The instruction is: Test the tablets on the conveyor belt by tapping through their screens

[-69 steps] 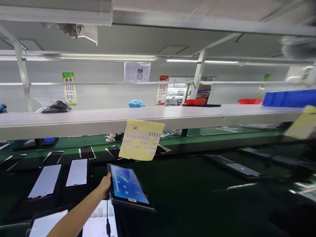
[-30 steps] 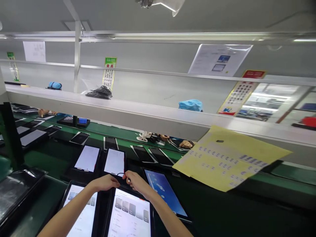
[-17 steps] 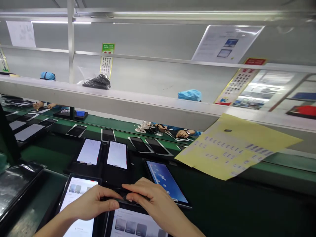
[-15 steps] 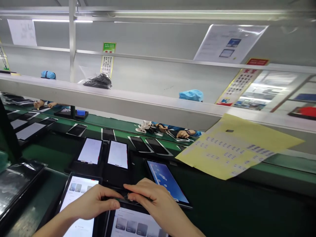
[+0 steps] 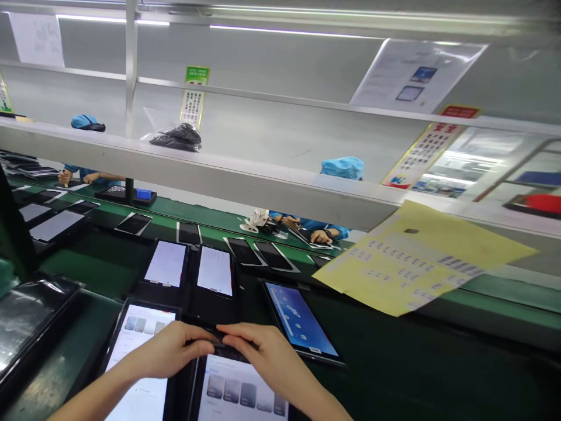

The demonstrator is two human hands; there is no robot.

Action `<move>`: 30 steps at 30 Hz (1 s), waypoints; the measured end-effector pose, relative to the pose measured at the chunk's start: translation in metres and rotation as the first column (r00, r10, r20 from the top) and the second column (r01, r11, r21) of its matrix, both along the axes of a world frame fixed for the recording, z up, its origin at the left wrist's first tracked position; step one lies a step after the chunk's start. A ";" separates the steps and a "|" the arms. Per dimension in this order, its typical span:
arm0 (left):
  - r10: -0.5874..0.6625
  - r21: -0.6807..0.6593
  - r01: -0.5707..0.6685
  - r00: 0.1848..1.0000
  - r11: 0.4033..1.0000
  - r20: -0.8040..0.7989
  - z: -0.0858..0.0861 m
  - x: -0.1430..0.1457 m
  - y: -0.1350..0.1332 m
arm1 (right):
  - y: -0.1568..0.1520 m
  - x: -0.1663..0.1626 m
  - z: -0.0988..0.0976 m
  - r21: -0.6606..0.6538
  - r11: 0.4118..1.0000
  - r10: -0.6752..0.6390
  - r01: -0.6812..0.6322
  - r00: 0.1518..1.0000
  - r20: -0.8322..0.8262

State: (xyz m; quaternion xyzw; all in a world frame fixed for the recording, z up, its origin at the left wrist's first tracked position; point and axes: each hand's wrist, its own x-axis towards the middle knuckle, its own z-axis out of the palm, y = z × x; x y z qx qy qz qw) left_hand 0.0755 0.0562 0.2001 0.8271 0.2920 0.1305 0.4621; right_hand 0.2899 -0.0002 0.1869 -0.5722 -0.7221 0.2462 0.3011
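Both hands meet at the top edge of the tablet [image 5: 243, 393] that lies flat, screen up and lit, at the near edge of the dark green worktop [image 5: 394, 362]. The left hand [image 5: 169, 349] has its fingers curled, with thumb and forefinger pinched at that edge; the right hand [image 5: 263, 355] lies over the same edge with its fingers bent down onto it. Something small and dark sits between the fingertips, possibly a cable plug, but it is too hidden to be sure. Judged from its look, this tablet is a thin, rigid slab, fairly light, with a smooth glass face that would be slippery and easy to scratch or crack, so it seems best held by the dark frame along its long sides or by 2 opposite edges, with fingers kept off the screen. Pressure at a single corner could twist it. A second tablet [image 5: 140, 356] lies just to the left, also lit, partly under the left forearm. A third tablet [image 5: 302, 321] with a blue screen rests near the right hand, tilted a little. 2 more lit tablets [image 5: 193, 266] stand side by side farther back. A yellow sheet [image 5: 421, 260] hangs from the long grey shelf [image 5: 219, 175] above the worktop, and a person in a blue cap [image 5: 344, 166] works on the far side.
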 end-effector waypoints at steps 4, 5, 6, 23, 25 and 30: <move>0.158 0.107 -0.143 0.976 0.984 -0.148 0.014 -0.022 -0.010 | 0.039 0.016 -0.049 -0.101 0.992 -0.066 0.070 0.997 0.047; 0.167 0.111 -0.150 0.972 0.982 -0.166 0.017 -0.031 -0.014 | 0.047 0.017 -0.061 -0.123 0.989 -0.075 0.083 0.995 0.072; 0.163 0.101 -0.146 0.969 0.984 -0.185 0.019 -0.039 -0.018 | 0.052 0.016 -0.070 -0.137 0.986 -0.086 0.099 0.991 0.098; 0.277 0.037 -0.277 0.921 0.960 -0.273 0.035 -0.131 -0.001 | 0.080 -0.146 -0.012 -0.229 0.813 0.451 -0.535 0.828 -0.332; 0.536 0.250 -0.484 0.815 0.839 -0.221 0.018 -0.145 -0.002 | 0.112 -0.156 -0.023 -0.157 0.890 0.379 -0.428 0.886 -0.266; 0.673 0.866 -0.370 0.737 0.335 0.055 -0.120 -0.167 -0.032 | 0.183 -0.164 -0.076 -0.164 0.965 0.189 -0.205 0.976 -0.106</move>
